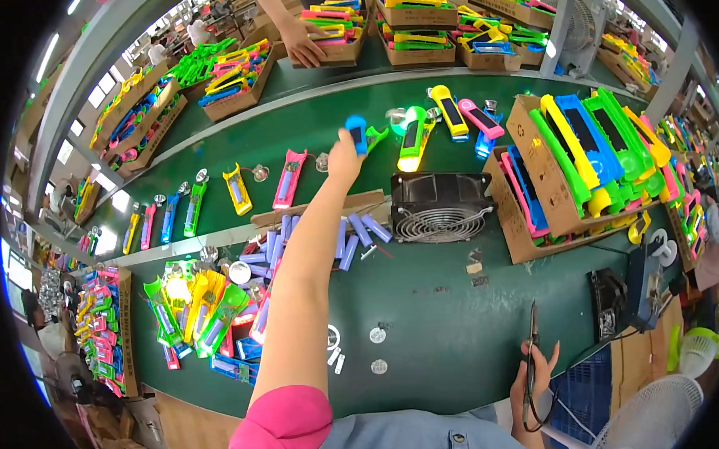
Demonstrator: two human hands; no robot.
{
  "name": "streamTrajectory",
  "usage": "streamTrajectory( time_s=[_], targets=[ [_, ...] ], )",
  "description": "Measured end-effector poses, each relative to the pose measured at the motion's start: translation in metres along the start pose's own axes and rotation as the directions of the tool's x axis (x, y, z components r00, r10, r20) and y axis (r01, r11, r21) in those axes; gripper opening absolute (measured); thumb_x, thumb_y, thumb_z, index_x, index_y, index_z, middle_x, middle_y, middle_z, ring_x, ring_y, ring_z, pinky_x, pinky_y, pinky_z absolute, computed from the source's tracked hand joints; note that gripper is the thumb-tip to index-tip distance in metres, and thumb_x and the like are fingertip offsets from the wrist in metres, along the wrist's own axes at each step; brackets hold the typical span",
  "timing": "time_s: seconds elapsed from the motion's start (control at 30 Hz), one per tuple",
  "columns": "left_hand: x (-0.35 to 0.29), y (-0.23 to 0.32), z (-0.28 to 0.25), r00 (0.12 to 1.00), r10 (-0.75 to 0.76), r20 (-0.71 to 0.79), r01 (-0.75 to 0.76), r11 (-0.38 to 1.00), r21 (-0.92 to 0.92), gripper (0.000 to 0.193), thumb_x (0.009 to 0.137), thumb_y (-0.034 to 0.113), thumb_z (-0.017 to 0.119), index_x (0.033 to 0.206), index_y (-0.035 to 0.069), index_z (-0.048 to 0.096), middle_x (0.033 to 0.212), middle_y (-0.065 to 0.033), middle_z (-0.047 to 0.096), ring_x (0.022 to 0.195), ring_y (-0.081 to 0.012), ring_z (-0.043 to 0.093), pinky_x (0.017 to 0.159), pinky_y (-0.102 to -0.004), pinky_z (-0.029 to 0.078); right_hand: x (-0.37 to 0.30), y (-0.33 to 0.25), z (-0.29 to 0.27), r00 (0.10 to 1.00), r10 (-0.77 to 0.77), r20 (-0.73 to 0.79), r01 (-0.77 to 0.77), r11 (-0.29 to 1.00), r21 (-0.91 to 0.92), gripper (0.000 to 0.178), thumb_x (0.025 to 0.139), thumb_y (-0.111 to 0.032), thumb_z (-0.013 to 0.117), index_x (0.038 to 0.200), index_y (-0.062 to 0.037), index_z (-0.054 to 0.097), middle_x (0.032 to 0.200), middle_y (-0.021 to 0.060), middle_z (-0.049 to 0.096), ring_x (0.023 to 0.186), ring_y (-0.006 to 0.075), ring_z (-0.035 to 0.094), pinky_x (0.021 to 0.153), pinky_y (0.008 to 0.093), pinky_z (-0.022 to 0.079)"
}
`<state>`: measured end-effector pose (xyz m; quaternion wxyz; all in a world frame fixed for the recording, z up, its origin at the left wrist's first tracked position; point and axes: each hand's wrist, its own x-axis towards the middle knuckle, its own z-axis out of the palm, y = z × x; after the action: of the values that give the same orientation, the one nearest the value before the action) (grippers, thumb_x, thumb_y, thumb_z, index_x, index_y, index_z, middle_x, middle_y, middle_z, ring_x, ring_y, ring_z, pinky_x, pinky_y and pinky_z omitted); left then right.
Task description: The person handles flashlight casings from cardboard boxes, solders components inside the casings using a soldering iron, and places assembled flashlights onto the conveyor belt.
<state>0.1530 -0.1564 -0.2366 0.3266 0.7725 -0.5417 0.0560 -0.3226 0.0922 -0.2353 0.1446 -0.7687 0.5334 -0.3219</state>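
My left hand [344, 158] stretches across the green bench to the belt beyond it, its fingers closed on a blue plastic lamp casing [357, 136] with a dark panel. A green casing [377, 138] lies just right of it. Another casing, pink with a purple battery cell [287, 180], rests on the belt to the left, wired to a clear bulb piece. Close to the bench's near right side, my right hand [539, 380] grips a soldering iron [532, 329], tip pointing up and away. Its cord loops below the hand.
A black fan with a wire guard [441, 222] stands mid-bench, beside cardboard boxes of casings [553, 154]. Purple cells [348, 249] and a heap of wired casings [192, 309] lie left. Across the belt, another person's hand [302, 43] touches a box.
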Motion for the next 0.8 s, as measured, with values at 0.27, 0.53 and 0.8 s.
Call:
streamTrajectory(
  time_s=[0.27, 0.53, 0.8],
  targets=[
    [0.041, -0.043, -0.069, 0.936, -0.139, 0.322, 0.095, 0.984, 0.150, 0.081, 0.059, 0.065, 0.065, 0.112, 0.005, 0.054, 0.106, -0.0199, 0.056, 0.103, -0.0324, 0.051, 0.089, -0.0380, 0.041, 0.008, 0.002, 0.006, 0.997, -0.006, -0.070, 0.010, 0.999, 0.050, 0.022, 0.087, -0.015, 0.047, 0.098, 0.0019, 0.053, 0.086, 0.0108, 0.062, 0.084, 0.0221, 0.061, 0.104, 0.0523, 0.015],
    [-0.020, -0.126, -0.098, 0.823, -0.161, 0.545, -0.109, 0.897, 0.429, 0.049, 0.067, 0.038, 0.067, 0.088, -0.005, 0.061, 0.091, -0.0244, 0.061, 0.087, -0.0367, 0.059, 0.073, -0.0424, 0.048, 0.005, 0.007, -0.002, 0.985, -0.094, -0.146, 0.103, 0.993, 0.059, 0.019, 0.084, -0.011, 0.049, 0.101, -0.0017, 0.052, 0.085, 0.0103, 0.063, 0.080, 0.0222, 0.062, 0.103, 0.0536, 0.016],
    [-0.108, 0.033, -0.208, 0.954, 0.299, -0.029, -0.269, 0.893, 0.360, 0.044, 0.078, 0.009, 0.057, 0.116, -0.004, 0.040, 0.104, -0.0205, 0.047, 0.095, -0.0367, 0.046, 0.080, -0.0425, 0.040, 0.046, -0.013, -0.043, 0.874, -0.275, -0.400, 0.323, 0.945, 0.056, 0.034, 0.069, 0.003, 0.060, 0.101, -0.0081, 0.056, 0.084, 0.0048, 0.064, 0.074, 0.0196, 0.062, 0.103, 0.0542, 0.016]
  ],
)
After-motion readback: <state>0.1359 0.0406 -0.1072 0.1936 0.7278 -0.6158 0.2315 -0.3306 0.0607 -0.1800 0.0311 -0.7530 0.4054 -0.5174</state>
